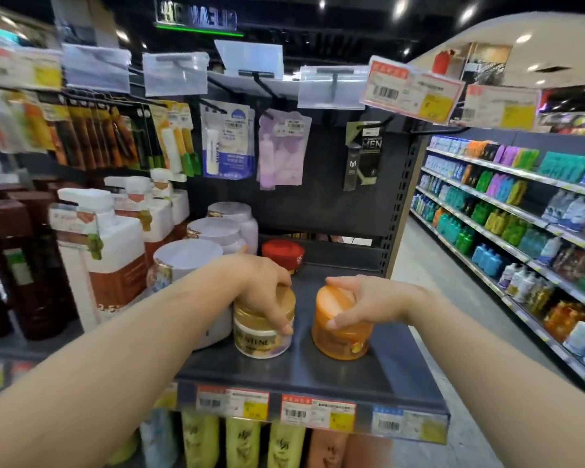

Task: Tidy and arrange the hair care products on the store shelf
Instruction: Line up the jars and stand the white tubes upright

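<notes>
A white Pantene jar with a gold lid (263, 336) stands on the dark shelf (321, 373), and my left hand (267, 282) grips its lid from above. To its right stands an orange jar (340, 336), with my right hand (368, 300) closed over its orange lid. The two jars are a hand's width apart near the shelf's front. A red jar (284, 256) sits farther back, behind my left hand. Several white jars with pale lids (213, 231) line up to the left, one behind another.
Large white pump bottles (108, 251) and dark brown bottles (24, 265) crowd the left of the shelf. Hanging packets (227, 143) and price tags dangle above. Yellow bottles (244, 444) fill the shelf below. Another aisle of colourful bottles (507, 224) runs along the right.
</notes>
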Demonstrator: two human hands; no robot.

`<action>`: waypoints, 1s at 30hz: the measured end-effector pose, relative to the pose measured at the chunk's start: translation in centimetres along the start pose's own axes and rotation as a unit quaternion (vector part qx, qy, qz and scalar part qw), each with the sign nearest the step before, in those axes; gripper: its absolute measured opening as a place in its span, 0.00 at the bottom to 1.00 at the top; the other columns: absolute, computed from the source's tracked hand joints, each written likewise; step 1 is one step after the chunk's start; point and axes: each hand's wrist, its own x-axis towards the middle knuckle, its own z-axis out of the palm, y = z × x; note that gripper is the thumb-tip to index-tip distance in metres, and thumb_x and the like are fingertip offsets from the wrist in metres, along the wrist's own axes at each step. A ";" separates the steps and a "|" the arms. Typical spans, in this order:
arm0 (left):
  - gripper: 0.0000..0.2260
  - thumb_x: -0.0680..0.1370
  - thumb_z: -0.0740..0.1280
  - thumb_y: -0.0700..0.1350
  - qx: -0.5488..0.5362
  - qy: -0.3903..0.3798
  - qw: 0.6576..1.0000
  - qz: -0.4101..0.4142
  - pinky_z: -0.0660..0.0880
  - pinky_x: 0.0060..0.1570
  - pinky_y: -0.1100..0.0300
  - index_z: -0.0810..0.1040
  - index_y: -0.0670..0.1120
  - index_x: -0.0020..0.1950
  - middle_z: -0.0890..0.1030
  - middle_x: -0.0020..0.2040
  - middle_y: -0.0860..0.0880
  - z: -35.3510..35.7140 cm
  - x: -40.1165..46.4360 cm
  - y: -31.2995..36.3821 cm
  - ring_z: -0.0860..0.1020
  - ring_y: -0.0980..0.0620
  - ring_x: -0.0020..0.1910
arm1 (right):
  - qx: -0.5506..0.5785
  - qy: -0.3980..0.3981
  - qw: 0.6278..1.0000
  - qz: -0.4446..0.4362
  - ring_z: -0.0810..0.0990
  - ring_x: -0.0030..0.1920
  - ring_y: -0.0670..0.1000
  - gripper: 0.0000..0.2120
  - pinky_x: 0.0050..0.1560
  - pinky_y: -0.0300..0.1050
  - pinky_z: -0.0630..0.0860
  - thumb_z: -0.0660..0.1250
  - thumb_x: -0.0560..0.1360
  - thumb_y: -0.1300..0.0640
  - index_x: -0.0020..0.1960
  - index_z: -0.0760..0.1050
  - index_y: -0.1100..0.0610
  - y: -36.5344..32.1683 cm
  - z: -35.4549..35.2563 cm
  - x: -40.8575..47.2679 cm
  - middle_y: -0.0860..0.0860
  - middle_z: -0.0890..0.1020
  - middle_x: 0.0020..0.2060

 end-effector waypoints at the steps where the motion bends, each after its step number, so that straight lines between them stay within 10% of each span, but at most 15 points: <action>1: 0.46 0.58 0.68 0.75 0.000 -0.001 1.000 0.000 0.66 0.67 0.45 0.63 0.58 0.72 0.69 0.70 0.51 0.1 0.0 -0.1 0.69 0.45 0.66 | -0.006 0.003 1.000 -0.012 0.66 0.71 0.52 0.46 0.70 0.49 0.66 0.74 0.66 0.37 0.77 0.54 0.43 -0.5 0.1 0.1 0.49 0.63 0.74; 30: 0.43 0.65 0.68 0.71 -0.021 0.003 1.000 -0.002 0.74 0.56 0.54 0.63 0.53 0.74 0.70 0.67 0.49 -0.1 -0.8 1.0 0.72 0.46 0.62 | -0.078 0.002 0.996 -0.052 0.68 0.69 0.53 0.48 0.68 0.49 0.68 0.72 0.63 0.33 0.76 0.56 0.49 -1.7 -0.2 -0.5 0.50 0.67 0.71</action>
